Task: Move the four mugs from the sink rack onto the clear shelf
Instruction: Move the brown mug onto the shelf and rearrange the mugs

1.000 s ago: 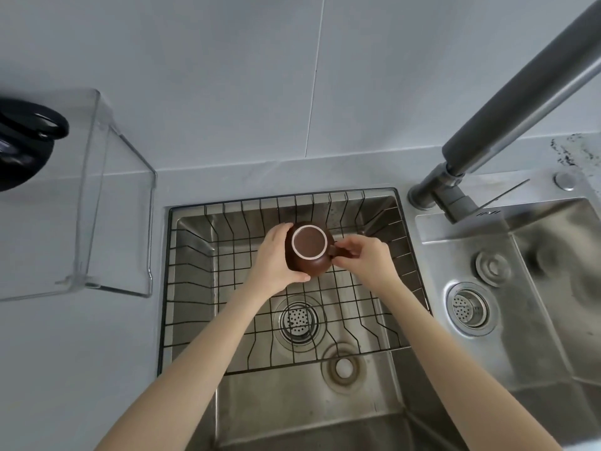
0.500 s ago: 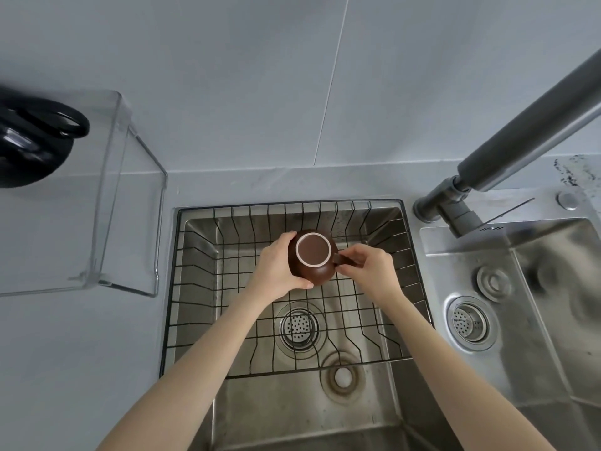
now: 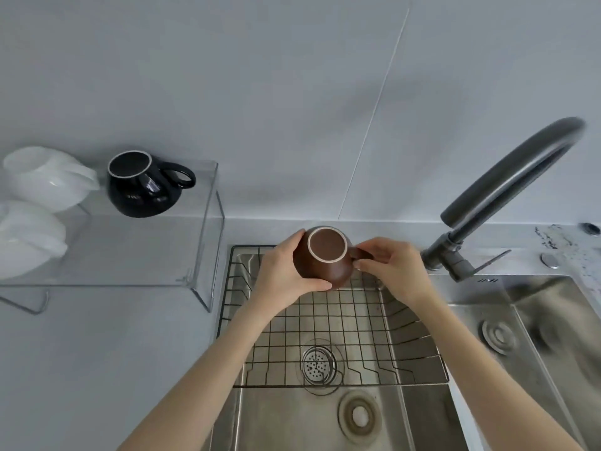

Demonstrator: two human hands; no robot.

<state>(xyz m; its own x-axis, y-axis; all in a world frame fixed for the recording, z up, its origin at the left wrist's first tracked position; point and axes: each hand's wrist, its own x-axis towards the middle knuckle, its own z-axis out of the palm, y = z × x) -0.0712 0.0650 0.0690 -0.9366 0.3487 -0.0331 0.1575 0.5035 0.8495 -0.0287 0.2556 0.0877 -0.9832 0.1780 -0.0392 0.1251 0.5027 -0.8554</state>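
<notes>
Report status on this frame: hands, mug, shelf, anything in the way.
Left hand and right hand both on upside-down brown ceramic mug, above black wire sink rack. Clear acrylic shelf holds glossy black mug and two white mugs. Path clear.

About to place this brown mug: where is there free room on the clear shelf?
Free: the clear shelf's right front stretch, between the black mug and its right edge. Crowded: the left end, with two white mugs. Both hands hold the brown mug.
</notes>
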